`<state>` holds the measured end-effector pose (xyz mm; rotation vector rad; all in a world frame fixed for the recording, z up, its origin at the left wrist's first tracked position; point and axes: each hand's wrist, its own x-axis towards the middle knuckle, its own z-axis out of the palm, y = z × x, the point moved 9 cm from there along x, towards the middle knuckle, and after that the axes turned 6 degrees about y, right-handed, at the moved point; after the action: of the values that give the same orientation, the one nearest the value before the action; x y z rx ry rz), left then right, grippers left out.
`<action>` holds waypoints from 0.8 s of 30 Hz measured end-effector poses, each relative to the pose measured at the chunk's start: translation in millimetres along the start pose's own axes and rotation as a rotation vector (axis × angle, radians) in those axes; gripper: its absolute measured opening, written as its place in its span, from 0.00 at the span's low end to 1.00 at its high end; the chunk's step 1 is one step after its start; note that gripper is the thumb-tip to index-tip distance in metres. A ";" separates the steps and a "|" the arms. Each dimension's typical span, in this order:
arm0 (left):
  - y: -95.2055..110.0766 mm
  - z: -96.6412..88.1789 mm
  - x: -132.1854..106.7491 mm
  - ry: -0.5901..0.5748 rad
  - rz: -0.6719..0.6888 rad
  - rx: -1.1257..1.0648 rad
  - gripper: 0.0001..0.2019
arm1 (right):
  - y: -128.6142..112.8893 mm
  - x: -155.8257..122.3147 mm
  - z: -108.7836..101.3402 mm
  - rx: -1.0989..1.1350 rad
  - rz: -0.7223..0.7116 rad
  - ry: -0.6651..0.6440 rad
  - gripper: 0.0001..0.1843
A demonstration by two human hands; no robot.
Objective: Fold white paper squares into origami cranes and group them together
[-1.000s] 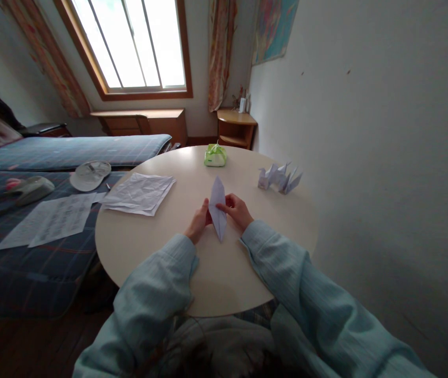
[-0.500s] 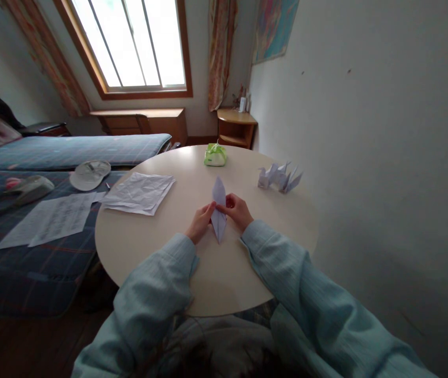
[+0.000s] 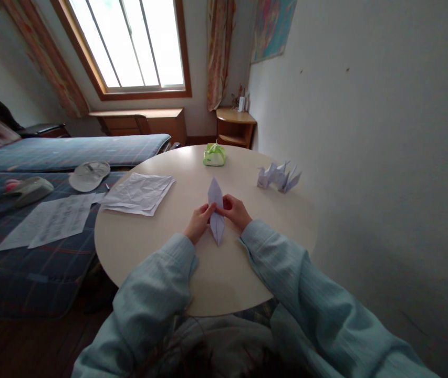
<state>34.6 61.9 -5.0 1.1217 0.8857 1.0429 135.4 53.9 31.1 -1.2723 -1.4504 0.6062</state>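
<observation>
A folded white paper (image 3: 217, 231), long and diamond-shaped with a pointed tip at each end, is held over the middle of the round table (image 3: 160, 268). My left hand (image 3: 199, 220) pinches its left edge near the middle, the thumb lying on the front face. From the other side my right hand (image 3: 236, 211) grips the paper at about the same height, thumb and forefinger closed on it. Fingers behind the paper are partly hidden. Several folded paper cranes (image 3: 279, 176) stand close together on the table, to the right beyond my right hand.
A stack of creased white sheets (image 3: 139, 193) lies at the table's left. Near the far edge sits a green tissue pack (image 3: 215, 155). The bed (image 3: 58, 273) beside the table holds printed sheets (image 3: 56, 220) and a pale cap (image 3: 89, 176). A wall (image 3: 385, 173) runs along the right.
The folded paper's upper tip has leaned slightly left. Both hands keep their hold at nearly the same place.
</observation>
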 end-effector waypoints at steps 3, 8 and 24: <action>1.6 -0.1 -1.7 0.012 -0.008 -0.008 0.23 | 1.0 -0.1 0.6 0.024 0.003 -0.003 0.21; 4.4 0.4 -3.1 0.026 -0.009 -0.041 0.22 | 3.0 0.6 2.7 0.048 -0.009 -0.025 0.21; 8.6 -3.7 -0.7 0.049 0.064 -0.031 0.19 | -4.3 -0.3 -7.0 0.054 -0.019 0.064 0.22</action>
<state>29.2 63.1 2.7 1.1090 0.8746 1.1377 140.2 50.6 36.9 -1.2237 -1.3827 0.5834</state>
